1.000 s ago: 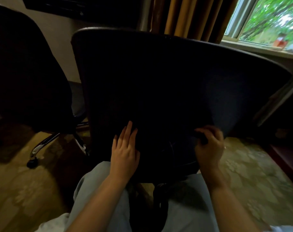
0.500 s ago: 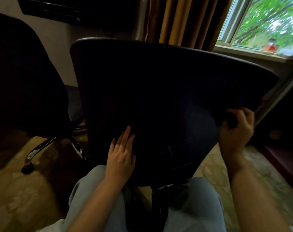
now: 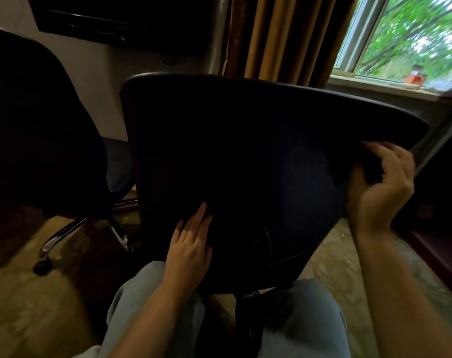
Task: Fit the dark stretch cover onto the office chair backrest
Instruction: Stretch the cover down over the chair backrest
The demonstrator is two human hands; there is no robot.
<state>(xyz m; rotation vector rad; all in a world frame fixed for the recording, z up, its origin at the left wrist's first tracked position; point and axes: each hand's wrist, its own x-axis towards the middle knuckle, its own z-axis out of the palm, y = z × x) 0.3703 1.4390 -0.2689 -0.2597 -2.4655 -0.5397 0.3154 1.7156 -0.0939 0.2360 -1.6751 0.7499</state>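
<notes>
Two hands are working on one dark stretch cover (image 3: 245, 156), which is lying over the office chair backrest (image 3: 390, 117) just in front of the person's knees. The left hand (image 3: 188, 244) is resting flat on the fabric low on the panel, fingers straight and gripping nothing, while the right hand (image 3: 380, 184) is clutching a bunched fold of the cover at the backrest's right edge, fingers curled round it. One second chair (image 3: 38, 125) is standing to the left, and a tan curtain (image 3: 279, 34) is hanging beside the window (image 3: 411, 34).

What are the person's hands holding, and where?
The right hand grips the dark cover, bunched, at its right edge. The left hand holds nothing; it lies flat on the cover.
</notes>
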